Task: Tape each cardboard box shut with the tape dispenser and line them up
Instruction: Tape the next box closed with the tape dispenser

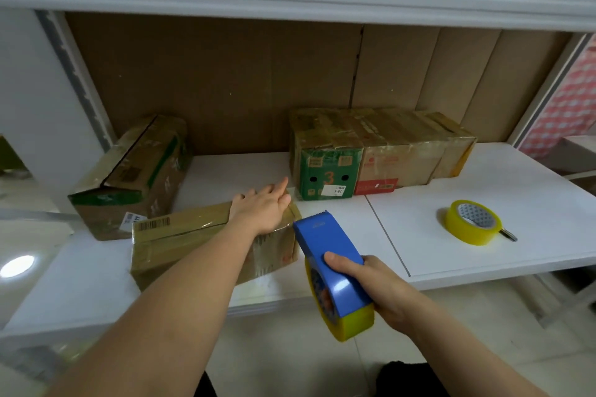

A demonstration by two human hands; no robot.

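Observation:
A taped brown cardboard box (pixel 193 242) with a barcode label lies on the white shelf near its front edge. My left hand (pixel 264 206) rests flat on the box's top right end, fingers straight. My right hand (pixel 371 280) grips a blue tape dispenser (pixel 332 271) loaded with yellow tape, its toothed tip just right of the box's right end. Three taped boxes stand side by side against the back: a green-fronted one (pixel 325 164), a red-marked one (pixel 396 158) and a plain one (pixel 451 145).
A larger box with green print (pixel 135 174) sits tilted at the left rear. A spare roll of yellow tape (pixel 472 222) lies on the white shelf (pixel 483 190) at right, a small dark object beside it. Cardboard lines the back wall.

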